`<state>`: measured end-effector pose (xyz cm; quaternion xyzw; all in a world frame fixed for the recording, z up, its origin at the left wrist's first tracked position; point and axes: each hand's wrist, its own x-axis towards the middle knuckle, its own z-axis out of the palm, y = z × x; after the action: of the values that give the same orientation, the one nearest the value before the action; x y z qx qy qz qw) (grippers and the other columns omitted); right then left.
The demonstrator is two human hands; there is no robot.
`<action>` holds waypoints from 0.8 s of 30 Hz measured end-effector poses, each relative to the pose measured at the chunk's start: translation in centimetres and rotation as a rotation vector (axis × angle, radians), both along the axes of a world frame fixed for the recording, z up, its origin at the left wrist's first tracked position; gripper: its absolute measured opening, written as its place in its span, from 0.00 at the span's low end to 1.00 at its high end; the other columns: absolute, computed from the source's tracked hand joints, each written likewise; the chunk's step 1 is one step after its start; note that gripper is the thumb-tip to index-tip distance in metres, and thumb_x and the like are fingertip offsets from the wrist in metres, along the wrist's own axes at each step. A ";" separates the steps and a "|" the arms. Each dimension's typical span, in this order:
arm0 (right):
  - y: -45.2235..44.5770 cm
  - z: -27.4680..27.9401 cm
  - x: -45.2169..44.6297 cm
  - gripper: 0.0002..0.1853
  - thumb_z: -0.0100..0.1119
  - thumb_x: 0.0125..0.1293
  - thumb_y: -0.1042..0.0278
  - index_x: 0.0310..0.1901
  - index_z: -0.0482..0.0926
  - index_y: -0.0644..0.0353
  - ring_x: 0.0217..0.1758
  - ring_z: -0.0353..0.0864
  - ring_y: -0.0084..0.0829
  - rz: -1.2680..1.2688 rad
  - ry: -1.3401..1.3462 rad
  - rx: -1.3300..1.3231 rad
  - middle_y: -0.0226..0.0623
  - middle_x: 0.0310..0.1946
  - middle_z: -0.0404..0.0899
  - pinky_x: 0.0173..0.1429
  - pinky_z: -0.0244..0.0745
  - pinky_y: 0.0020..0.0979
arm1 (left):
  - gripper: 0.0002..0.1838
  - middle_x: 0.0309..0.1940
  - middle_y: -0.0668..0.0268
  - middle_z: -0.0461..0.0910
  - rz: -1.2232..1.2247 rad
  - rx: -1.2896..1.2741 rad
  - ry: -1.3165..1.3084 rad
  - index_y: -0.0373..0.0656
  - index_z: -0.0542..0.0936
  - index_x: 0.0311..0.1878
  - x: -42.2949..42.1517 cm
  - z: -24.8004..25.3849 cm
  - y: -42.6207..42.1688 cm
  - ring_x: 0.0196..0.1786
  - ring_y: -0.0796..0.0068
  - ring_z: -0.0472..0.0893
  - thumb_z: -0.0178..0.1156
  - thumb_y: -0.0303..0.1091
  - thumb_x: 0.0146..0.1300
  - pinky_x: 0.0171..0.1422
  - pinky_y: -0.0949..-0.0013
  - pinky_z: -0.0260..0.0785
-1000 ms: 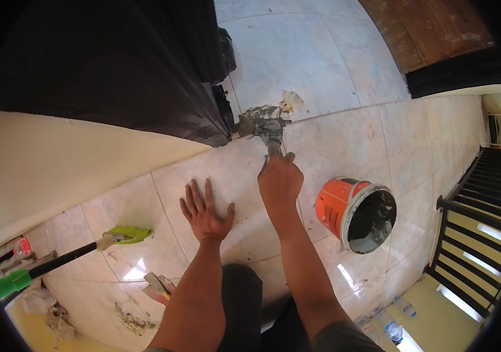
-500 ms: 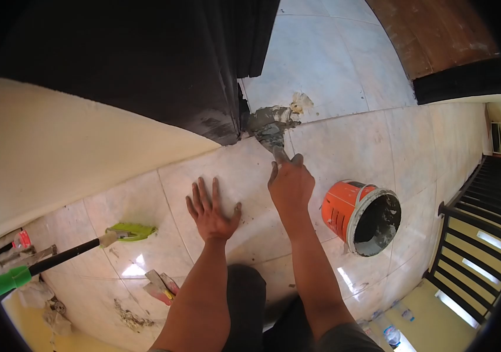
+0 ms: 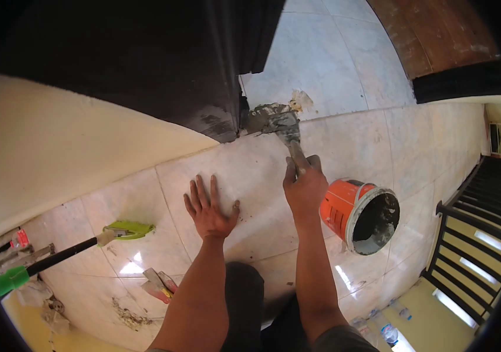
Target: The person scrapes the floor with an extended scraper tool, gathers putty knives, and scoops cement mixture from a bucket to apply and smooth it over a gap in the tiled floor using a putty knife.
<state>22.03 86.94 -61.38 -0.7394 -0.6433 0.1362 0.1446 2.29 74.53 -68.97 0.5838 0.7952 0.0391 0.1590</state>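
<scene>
My left hand point(image 3: 211, 212) lies flat on the pale floor tiles with its fingers spread, holding nothing. In my right hand point(image 3: 305, 182) is the handle of a putty knife point(image 3: 285, 127), whose wide blade is smeared with grey paste. The blade rests on a patch of wet grey mortar point(image 3: 256, 120) at the foot of the dark door frame point(image 3: 218, 120). A beige crusty spot point(image 3: 301, 100) lies just beyond the blade. Right of my right hand, an orange bucket point(image 3: 337, 206) leans tilted, with grey residue inside.
A green brush head point(image 3: 130, 229) on a black pole lies at the left. Scrapers point(image 3: 157, 285) lie beside my left forearm, near dried debris point(image 3: 130, 317). A black railing point(image 3: 476, 234) and plastic bottles point(image 3: 389, 333) are at the right. Brown wood point(image 3: 435, 35) stands at upper right.
My right hand has moved right with the putty knife, drawing the blade across the mortar patch. My left hand stays planted on the tiles. The view has shifted slightly.
</scene>
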 end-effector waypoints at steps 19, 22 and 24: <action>2.7 -5.6 4.4 0.20 0.62 0.70 0.73 0.62 0.83 0.46 0.58 0.78 0.38 0.304 -0.054 0.197 0.34 0.48 0.79 0.72 0.58 0.62 | 0.54 0.91 0.52 0.45 -0.019 -0.011 0.025 0.57 0.56 0.89 0.2 0.0 0.0 0.92 0.47 0.42 0.66 0.62 0.64 0.92 0.37 0.29; 4.7 -1.7 3.7 0.15 0.59 0.72 0.71 0.57 0.87 0.46 0.57 0.79 0.38 0.306 -0.162 0.082 0.35 0.45 0.80 0.72 0.60 0.63 | 0.54 0.91 0.52 0.45 -0.030 0.026 0.021 0.57 0.56 0.89 0.5 -0.3 -0.1 0.92 0.48 0.43 0.66 0.62 0.64 0.92 0.37 0.30; 6.3 -0.8 3.6 0.14 0.59 0.72 0.69 0.55 0.88 0.46 0.58 0.79 0.37 0.325 -0.181 0.105 0.35 0.45 0.81 0.72 0.62 0.63 | 0.54 0.91 0.53 0.45 -0.018 0.032 0.032 0.57 0.56 0.89 0.5 0.0 0.0 0.92 0.48 0.43 0.66 0.62 0.64 0.92 0.37 0.30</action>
<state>25.64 93.23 -62.23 -0.6264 -0.7708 0.0572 0.1006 2.84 74.52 -69.01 0.5940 0.7916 0.0411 0.1373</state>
